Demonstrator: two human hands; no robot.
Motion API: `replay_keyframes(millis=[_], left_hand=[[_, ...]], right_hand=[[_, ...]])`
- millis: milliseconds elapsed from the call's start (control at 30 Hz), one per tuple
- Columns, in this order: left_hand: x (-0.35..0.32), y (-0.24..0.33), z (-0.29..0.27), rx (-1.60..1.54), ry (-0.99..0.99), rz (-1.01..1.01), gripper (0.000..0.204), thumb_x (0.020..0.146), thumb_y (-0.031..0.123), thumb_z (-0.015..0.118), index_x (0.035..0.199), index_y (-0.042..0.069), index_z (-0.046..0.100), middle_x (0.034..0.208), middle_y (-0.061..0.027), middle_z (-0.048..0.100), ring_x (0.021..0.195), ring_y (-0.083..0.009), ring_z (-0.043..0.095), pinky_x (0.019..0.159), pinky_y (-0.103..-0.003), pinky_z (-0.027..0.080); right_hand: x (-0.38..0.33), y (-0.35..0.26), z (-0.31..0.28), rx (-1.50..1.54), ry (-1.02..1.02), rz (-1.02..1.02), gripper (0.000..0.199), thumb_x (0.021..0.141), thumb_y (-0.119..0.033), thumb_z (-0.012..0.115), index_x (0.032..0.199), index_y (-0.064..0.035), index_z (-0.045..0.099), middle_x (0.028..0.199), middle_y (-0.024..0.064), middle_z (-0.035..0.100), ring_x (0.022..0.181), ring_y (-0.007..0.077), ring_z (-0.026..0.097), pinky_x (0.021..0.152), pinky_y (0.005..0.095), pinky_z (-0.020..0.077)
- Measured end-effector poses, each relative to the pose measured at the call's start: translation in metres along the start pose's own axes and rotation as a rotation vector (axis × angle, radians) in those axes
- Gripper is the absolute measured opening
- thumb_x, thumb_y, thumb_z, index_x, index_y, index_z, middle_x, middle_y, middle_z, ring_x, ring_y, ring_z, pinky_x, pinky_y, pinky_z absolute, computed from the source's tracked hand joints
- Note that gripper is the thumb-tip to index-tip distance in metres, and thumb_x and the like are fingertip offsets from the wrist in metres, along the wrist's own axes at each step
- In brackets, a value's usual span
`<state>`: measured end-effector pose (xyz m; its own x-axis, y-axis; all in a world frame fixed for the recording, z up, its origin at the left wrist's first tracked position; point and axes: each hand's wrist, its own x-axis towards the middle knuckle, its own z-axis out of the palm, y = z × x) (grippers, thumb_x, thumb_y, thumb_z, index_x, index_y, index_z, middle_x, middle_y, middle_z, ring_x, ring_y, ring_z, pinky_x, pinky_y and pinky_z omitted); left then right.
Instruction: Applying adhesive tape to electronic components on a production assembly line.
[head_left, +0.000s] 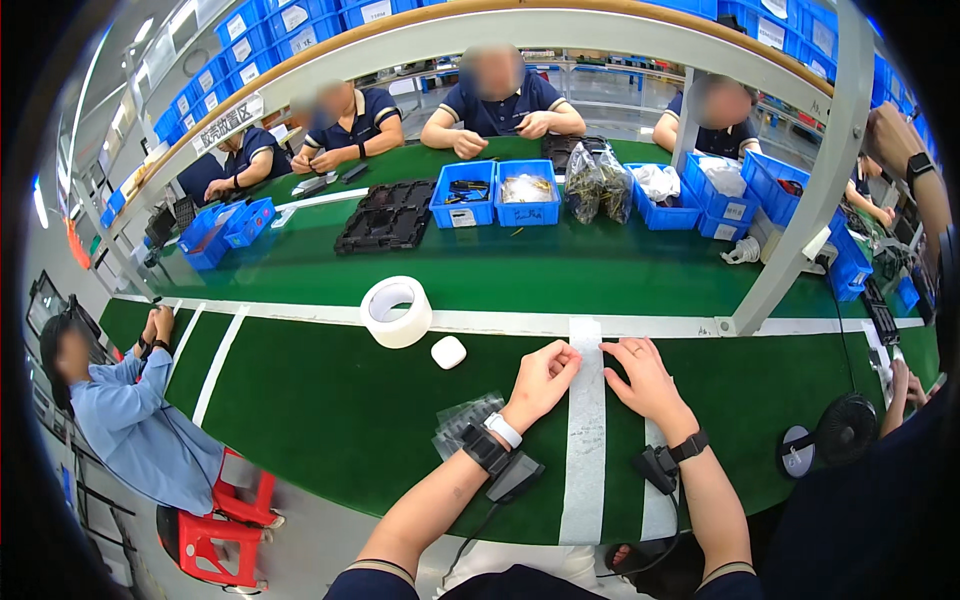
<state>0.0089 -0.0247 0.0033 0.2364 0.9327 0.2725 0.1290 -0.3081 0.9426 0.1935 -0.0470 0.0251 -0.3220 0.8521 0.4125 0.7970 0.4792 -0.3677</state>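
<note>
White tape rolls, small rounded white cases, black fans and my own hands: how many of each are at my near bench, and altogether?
White tape roll: 1
Rounded white case: 1
Black fan: 1
Hands: 2, left hand and right hand
Total: 5

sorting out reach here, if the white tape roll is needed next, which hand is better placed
Probably the left hand: it is nearer the tape roll and on its side of the white strip; the right hand is across it.
</note>
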Motion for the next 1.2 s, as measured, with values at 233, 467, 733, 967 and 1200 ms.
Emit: replay_keyframes(millis=[233, 467, 733, 967, 1200], left_hand=[[0.0011, -0.0018, 0.0019, -0.039, -0.011, 0.001, 0.011, 0.079, 0.009, 0.058, 0.081, -0.002, 0.057, 0.064, -0.0006, 0.055, 0.054, -0.0036, 0.048, 0.050, -0.019, 0.041], [0.0014, -0.0038, 0.0009, -0.001, -0.028, 0.013, 0.011, 0.080, 0.008, 0.057, 0.083, -0.003, 0.057, 0.069, -0.0015, 0.057, 0.056, -0.0039, 0.049, 0.051, -0.018, 0.041], [0.0007, -0.0018, 0.0005, -0.037, 0.004, -0.001, 0.011, 0.079, 0.008, 0.057, 0.083, -0.002, 0.057, 0.069, -0.0013, 0.056, 0.056, -0.0037, 0.049, 0.051, -0.018, 0.040], [0.0002, -0.0006, 0.0003, -0.016, 0.003, 0.004, 0.011, 0.080, 0.009, 0.057, 0.082, -0.002, 0.057, 0.068, -0.0003, 0.056, 0.055, -0.0028, 0.047, 0.051, -0.018, 0.040], [0.0009, 0.0000, 0.0010, -0.023, -0.024, 0.012, 0.011, 0.079, 0.009, 0.058, 0.082, -0.002, 0.057, 0.068, -0.0002, 0.056, 0.055, -0.0028, 0.047, 0.051, -0.018, 0.040]], right_hand=[[0.0016, -0.0015, -0.0027, 0.019, -0.038, -0.068, 0.032, 0.077, -0.014, 0.057, 0.108, -0.0082, 0.053, 0.096, 0.0107, 0.054, 0.098, 0.0271, 0.050, 0.099, 0.0428, 0.0290], [-0.0001, -0.0010, -0.0007, 0.010, -0.057, 0.049, 0.014, 0.076, -0.014, 0.059, 0.088, -0.0087, 0.062, 0.092, 0.0072, 0.054, 0.096, 0.0230, 0.051, 0.099, 0.0428, 0.0293], [0.0000, -0.0015, 0.0018, 0.086, 0.021, 0.012, 0.015, 0.075, -0.013, 0.059, 0.089, -0.0073, 0.061, 0.091, 0.0077, 0.054, 0.093, 0.0249, 0.051, 0.098, 0.0427, 0.0297], [0.0012, 0.0008, 0.0011, 0.090, -0.042, -0.020, 0.016, 0.075, -0.013, 0.059, 0.090, -0.0067, 0.061, 0.094, 0.0082, 0.054, 0.096, 0.0253, 0.051, 0.098, 0.0428, 0.0301], [0.0014, 0.0008, 0.0005, 0.099, -0.026, -0.011, 0.018, 0.074, -0.012, 0.059, 0.091, -0.0063, 0.060, 0.093, 0.0083, 0.053, 0.093, 0.0258, 0.051, 0.096, 0.0404, 0.0318]])
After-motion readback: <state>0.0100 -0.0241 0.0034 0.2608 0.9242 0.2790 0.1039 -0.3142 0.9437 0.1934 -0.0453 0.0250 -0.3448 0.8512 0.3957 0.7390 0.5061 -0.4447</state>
